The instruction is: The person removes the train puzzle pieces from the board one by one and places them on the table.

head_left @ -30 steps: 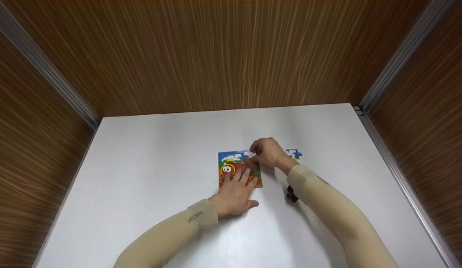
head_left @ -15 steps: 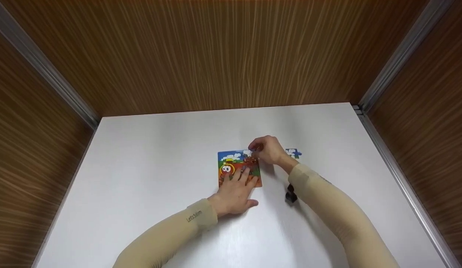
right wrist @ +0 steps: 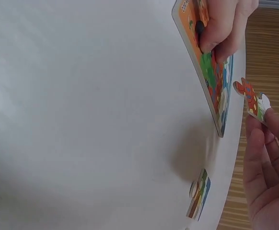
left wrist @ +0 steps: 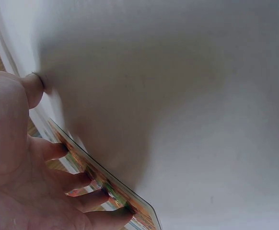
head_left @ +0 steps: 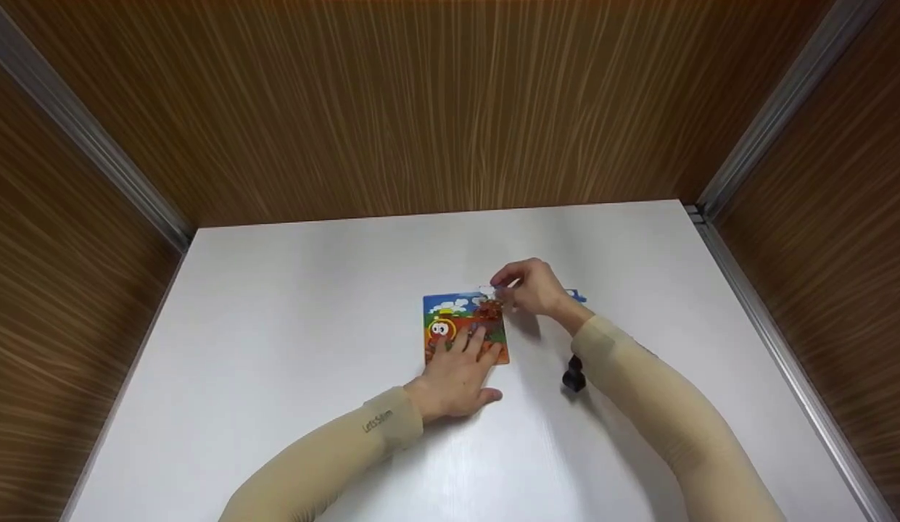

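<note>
Since puzzle board (head_left: pixel 460 317) could slide, my left hand (head_left: pixel 455 380) lies fingers-spread on it, prob bracing. Right hand (head_left: pixel 538 286) pinches puzzle piece (right wrist: pixel 252 99) by edge near board's far side, likely leaving rest free. Spare piece (right wrist: pixel 199 194) on bench (head_left: pixel 348 312), right of that hand.

Both sleeves (head_left: pixel 326 458) are beige — the left bears dark lettering (head_left: pixel 377 422).

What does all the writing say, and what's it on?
"LetsSlim": on the left sleeve, its last letters a bit blurred.
Right sleeve: dark print near the cuff, too small to read.
Puzzle: a little printed mark in one corner, too small and blurred to read.
</note>
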The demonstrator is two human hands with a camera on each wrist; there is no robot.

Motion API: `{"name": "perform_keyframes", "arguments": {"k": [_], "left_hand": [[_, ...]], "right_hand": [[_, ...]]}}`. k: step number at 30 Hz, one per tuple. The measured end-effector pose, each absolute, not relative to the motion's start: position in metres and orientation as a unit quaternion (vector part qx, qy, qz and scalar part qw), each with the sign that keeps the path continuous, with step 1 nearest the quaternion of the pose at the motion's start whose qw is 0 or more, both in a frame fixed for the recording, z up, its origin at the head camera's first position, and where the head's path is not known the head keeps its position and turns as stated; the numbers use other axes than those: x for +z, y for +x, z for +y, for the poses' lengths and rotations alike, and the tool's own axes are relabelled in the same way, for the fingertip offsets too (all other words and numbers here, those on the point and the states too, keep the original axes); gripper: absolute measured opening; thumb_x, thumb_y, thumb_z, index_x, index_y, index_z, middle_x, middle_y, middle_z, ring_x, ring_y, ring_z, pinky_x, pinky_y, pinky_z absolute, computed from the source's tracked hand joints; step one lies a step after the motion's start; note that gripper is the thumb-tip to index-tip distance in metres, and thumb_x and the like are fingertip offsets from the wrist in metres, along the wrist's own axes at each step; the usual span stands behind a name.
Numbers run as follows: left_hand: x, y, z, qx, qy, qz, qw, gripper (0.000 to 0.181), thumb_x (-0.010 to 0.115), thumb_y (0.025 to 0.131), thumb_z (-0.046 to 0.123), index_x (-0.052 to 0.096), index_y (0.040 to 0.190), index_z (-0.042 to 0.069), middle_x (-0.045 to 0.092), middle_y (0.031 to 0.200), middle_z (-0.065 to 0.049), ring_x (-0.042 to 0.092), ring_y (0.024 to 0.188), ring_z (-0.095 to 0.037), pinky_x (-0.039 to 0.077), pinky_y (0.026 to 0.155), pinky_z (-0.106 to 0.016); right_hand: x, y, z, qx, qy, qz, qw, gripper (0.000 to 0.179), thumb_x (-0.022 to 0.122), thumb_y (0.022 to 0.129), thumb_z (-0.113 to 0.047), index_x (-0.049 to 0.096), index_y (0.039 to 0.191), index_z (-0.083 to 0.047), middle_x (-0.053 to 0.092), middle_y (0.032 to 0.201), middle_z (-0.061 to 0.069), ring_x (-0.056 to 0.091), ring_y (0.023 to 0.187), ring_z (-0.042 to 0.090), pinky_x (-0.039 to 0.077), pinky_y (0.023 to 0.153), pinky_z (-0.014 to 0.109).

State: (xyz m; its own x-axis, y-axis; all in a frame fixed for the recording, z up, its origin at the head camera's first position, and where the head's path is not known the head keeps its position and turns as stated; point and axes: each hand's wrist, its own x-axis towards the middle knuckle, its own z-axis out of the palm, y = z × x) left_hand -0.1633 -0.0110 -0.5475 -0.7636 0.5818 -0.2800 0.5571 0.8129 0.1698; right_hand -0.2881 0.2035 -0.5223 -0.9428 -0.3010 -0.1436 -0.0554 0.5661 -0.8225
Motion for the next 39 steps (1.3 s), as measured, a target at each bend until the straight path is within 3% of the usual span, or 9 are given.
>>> {"name": "perform_keyframes", "arguments": {"k": [7,16,24,32,39], "left_hand": [[-0.547,-0.163,-0.011,0.038,0.303,0.938,0.164,0.086,0.053,0.112,0.068,0.03,0.18,0.021,0.019,0.19,-0.016,0.024,0.176,-0.043,0.035,0.135,-0.071],[-0.546,-0.163,-0.011,0.038,0.301,0.939,0.161,0.086,0.052,0.112,0.068,0.029,0.18,0.022,0.019,0.19,-0.017,0.023,0.176,-0.044,0.035,0.134,-0.072],[-0.547,-0.162,-0.012,0.043,0.306,0.938,0.159,0.085,0.052,0.112,0.067,0.029,0.18,0.022,0.02,0.19,-0.018,0.026,0.175,-0.045,0.037,0.133,-0.072],[-0.546,-0.163,-0.012,0.043,0.306,0.937,0.163,0.085,0.052,0.112,0.066,0.028,0.18,0.022,0.019,0.19,-0.017,0.025,0.175,-0.044,0.037,0.133,-0.072],[-0.544,-0.163,-0.01,0.039,0.303,0.938,0.166,0.085,0.053,0.112,0.067,0.028,0.18,0.023,0.019,0.19,-0.016,0.025,0.175,-0.044,0.037,0.133,-0.072]], "right_hand": [[-0.519,-0.288,0.215,-0.448,-0.105,0.88,0.114,0.019,0.078,0.103,-0.007,0.084,0.121,-0.005,0.08,0.118,0.019,0.07,0.082,0.02,0.058,0.064,0.022],[-0.515,-0.286,0.232,-0.459,-0.097,0.877,0.103,0.02,0.077,0.104,-0.008,0.083,0.122,-0.002,0.08,0.119,0.021,0.071,0.085,0.018,0.061,0.071,0.023],[-0.512,-0.287,0.248,-0.475,-0.095,0.87,0.089,0.022,0.078,0.102,-0.005,0.082,0.123,0.004,0.081,0.117,0.024,0.078,0.087,0.021,0.07,0.08,0.037],[-0.508,-0.286,0.27,-0.471,-0.079,0.874,0.089,0.023,0.077,0.104,-0.006,0.081,0.124,0.002,0.08,0.119,0.021,0.075,0.089,0.017,0.068,0.078,0.029],[-0.504,-0.284,0.293,-0.467,-0.06,0.878,0.09,0.026,0.075,0.105,-0.007,0.08,0.13,0.001,0.078,0.124,0.022,0.07,0.092,0.017,0.069,0.085,0.033]]}}
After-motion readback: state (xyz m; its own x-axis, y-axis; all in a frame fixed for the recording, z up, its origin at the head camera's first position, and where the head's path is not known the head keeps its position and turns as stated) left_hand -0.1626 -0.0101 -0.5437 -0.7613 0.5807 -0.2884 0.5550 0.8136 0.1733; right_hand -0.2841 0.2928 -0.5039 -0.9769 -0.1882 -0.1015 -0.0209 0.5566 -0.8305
